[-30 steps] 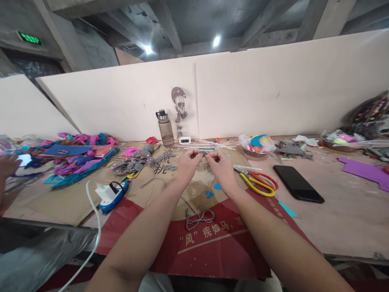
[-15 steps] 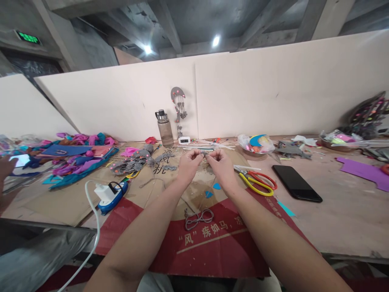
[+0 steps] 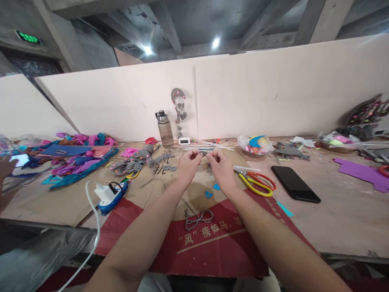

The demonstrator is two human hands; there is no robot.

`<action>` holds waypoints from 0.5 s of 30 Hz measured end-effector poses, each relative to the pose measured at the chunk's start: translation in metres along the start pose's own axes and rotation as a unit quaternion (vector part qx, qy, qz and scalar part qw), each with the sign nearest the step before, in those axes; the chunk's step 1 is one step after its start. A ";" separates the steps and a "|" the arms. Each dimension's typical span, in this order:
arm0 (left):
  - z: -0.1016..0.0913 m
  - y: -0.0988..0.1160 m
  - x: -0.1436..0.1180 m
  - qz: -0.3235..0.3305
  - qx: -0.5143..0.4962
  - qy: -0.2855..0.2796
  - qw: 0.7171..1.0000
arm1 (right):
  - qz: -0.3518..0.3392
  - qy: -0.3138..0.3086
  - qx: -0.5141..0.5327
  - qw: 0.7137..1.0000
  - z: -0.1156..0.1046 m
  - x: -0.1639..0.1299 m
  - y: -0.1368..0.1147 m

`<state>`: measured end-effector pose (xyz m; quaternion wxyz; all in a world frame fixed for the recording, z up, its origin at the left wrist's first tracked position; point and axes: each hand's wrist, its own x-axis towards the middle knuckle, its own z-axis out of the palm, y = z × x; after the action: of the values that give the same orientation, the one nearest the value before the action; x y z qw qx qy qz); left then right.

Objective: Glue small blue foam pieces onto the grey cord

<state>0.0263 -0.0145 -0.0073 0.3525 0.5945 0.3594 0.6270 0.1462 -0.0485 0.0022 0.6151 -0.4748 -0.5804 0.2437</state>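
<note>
A small grey piece, too small to make out, is being pinched between both hands above the cardboard: the left hand and right hand are each clamping fingertips on it. Grey cord is lying at 6 o'clock of the hands, scissors at 3, a phone beyond them, a bottle at 11. Since a second ago, the hands are sitting almost unmoved.

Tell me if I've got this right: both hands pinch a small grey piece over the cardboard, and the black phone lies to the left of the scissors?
Not quite. In the head view the black phone lies to the right of the scissors, not left. The rest holds: left hand and right hand pinch a small grey piece over the cardboard.
</note>
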 end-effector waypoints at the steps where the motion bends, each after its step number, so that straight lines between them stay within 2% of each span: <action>1: 0.000 0.000 0.000 0.002 0.001 -0.001 1.000 | -0.001 -0.002 0.002 1.000 0.000 0.000 0.000; 15: 0.002 0.010 -0.004 0.000 0.019 0.005 1.000 | -0.041 0.007 -0.059 0.997 0.004 0.001 0.002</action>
<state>0.0283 -0.0224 -0.0006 0.3387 0.5982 0.3732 0.6231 0.1432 -0.0457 0.0000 0.5994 -0.4877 -0.6086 0.1801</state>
